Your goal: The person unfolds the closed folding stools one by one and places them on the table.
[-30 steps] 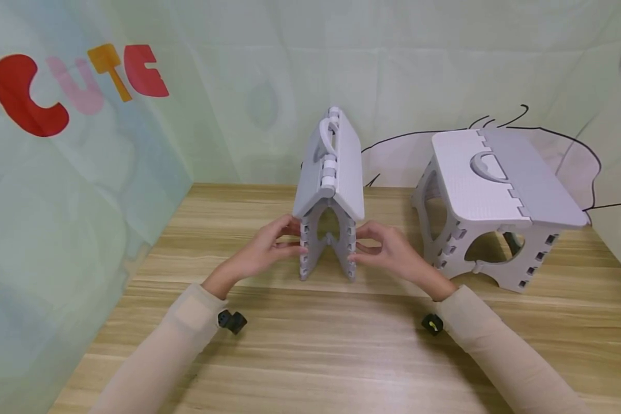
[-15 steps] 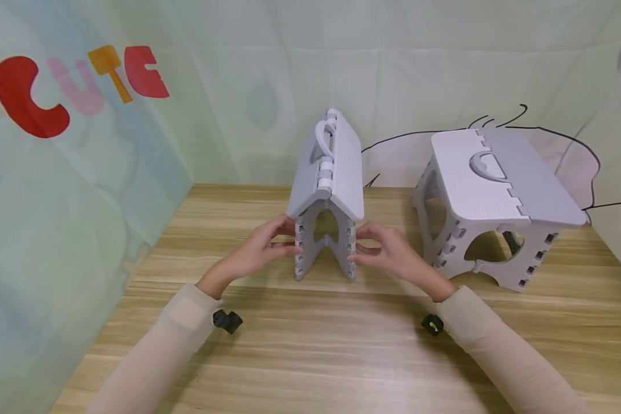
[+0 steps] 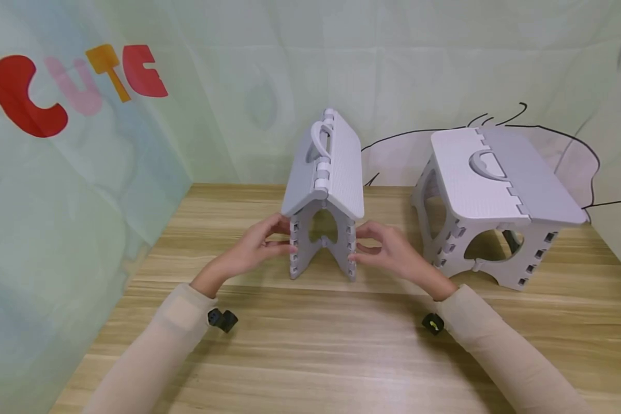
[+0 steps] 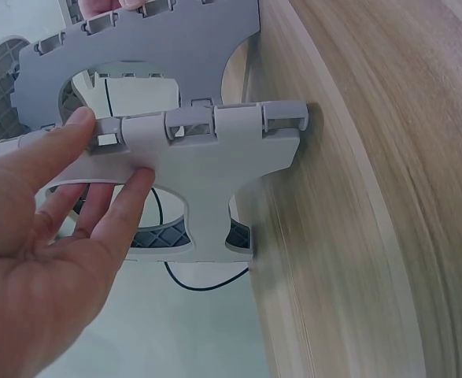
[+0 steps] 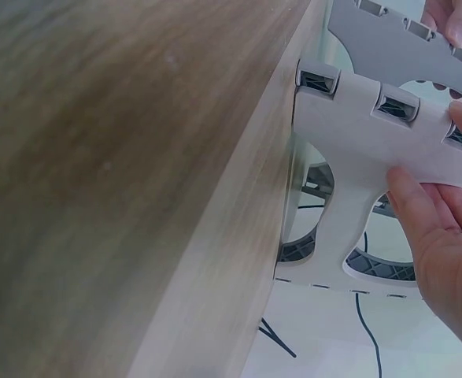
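Note:
A grey and white folding stool point(image 3: 347, 167) stands partly unfolded in the middle of the table, its top peaked like a roof with a loop handle point(image 3: 318, 138) at the ridge. My left hand point(image 3: 253, 246) pinches the front edge of its left leg panel. In the left wrist view, the thumb lies on the hinged edge of that leg panel point(image 4: 207, 165) and the fingers reach into its cutout. Opposite, my right hand point(image 3: 390, 253) pinches the right leg panel point(image 5: 345, 142), thumb on the edge and fingers behind.
To the right, a second folding stool point(image 3: 486, 207) stands fully unfolded with a flat top. The wooden table point(image 3: 310, 356) runs back to a printed cloth backdrop point(image 3: 269, 75), which also hangs along the left side.
My left hand has drawn the left leg panel leftward, so the legs stand farther apart and the stool's top is wider and flatter. The right hand has stayed in place.

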Demonstrator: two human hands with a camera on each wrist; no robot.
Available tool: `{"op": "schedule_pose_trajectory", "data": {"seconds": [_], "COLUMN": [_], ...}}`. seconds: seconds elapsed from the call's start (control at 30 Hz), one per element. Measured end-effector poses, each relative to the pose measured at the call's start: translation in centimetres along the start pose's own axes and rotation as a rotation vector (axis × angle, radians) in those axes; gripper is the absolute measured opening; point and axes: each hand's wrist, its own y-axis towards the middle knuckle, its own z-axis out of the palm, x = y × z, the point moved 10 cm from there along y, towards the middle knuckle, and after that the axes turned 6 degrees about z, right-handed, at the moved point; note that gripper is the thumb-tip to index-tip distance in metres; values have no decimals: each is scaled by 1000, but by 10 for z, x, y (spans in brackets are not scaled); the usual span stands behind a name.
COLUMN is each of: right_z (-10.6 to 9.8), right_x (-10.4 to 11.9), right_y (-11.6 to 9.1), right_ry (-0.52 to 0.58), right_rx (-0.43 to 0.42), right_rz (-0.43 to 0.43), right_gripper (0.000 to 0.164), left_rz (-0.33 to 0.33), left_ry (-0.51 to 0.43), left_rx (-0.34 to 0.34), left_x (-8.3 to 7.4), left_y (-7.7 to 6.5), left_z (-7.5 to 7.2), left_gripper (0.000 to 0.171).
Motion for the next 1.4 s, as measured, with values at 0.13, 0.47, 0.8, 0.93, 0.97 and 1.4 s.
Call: {"op": "schedule_pose_trajectory", "data": {"seconds": [0.13, 0.47, 0.8, 0.93, 0.97, 1.4], "right_z": [0, 0, 0, 0, 0, -1], "right_x": [-1, -1, -1, -2, -2, -3], "right_y": [0, 1, 1, 1, 1, 0], "right_ry": [4, -3, 5, 8, 9, 22], "right_rx": [-1, -5, -8, -11, -11, -13], "right_rz": [9, 13, 29, 38, 39, 53], "right_gripper": [39, 38, 38, 38, 38, 39], "left_rz": [-8, 2, -3, 3, 4, -20], "left_ry": [-2, -3, -1, -1, -1, -13], "left_rx": [-1, -5, 6, 9, 9, -2], "left_x": [3, 3, 7, 8, 8, 13], "left_y": [0, -4, -7, -8, -8, -10], "left_z": [-2, -8, -12, -14, -14, -16], "left_gripper": [41, 43, 47, 47, 47, 44]}}
